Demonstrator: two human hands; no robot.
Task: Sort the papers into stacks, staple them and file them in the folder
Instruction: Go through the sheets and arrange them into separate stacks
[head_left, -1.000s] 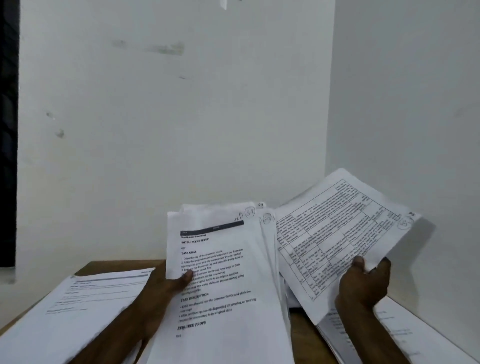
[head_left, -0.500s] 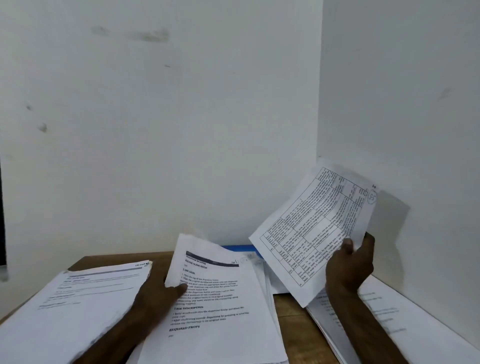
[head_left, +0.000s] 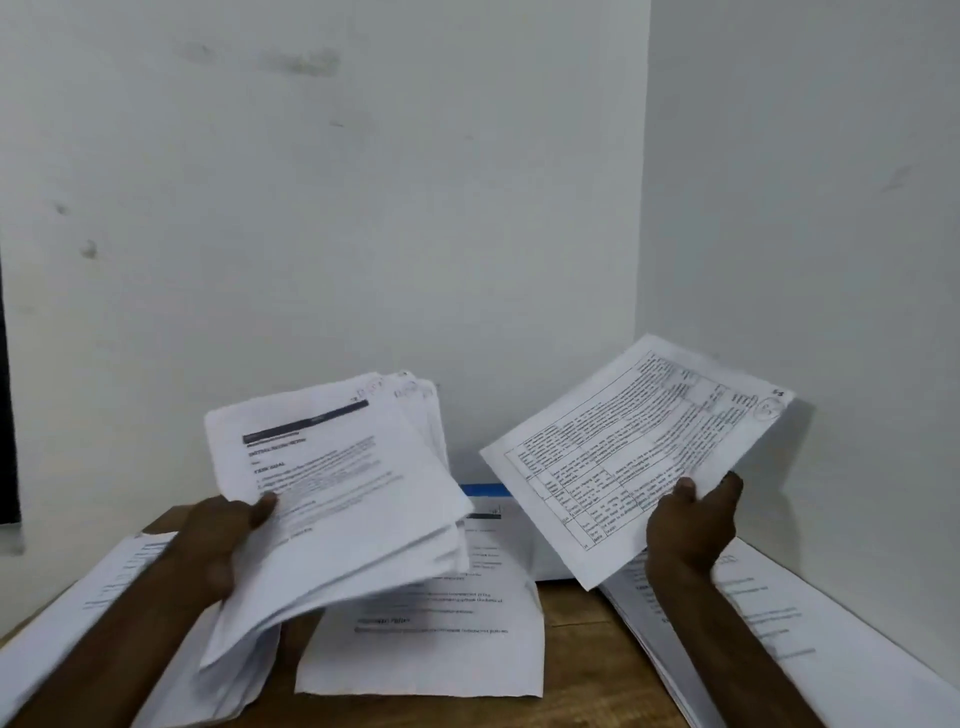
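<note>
My left hand (head_left: 221, 540) grips a thick sheaf of printed papers (head_left: 343, 499) by its left edge, thumb on top, lifted above the table and fanned at the upper corner. My right hand (head_left: 693, 525) pinches a single sheet with a printed table (head_left: 628, 447) by its lower edge, held up and tilted to the right. Below, a paper stack (head_left: 441, 639) lies in the middle of the wooden table (head_left: 576, 634). Another stack (head_left: 78, 613) lies at the left and a third stack (head_left: 769, 623) at the right. A white and blue folder (head_left: 488, 491) lies at the back.
White walls meet in a corner just behind and to the right of the table. A dark strip (head_left: 8, 395) runs down the left edge of the view. Bare wood shows between the middle and right stacks.
My left hand has lifted the thick sheaf up off the table, uncovering the middle stack beneath. My right hand has tilted the table sheet flatter, still held up at the right.
</note>
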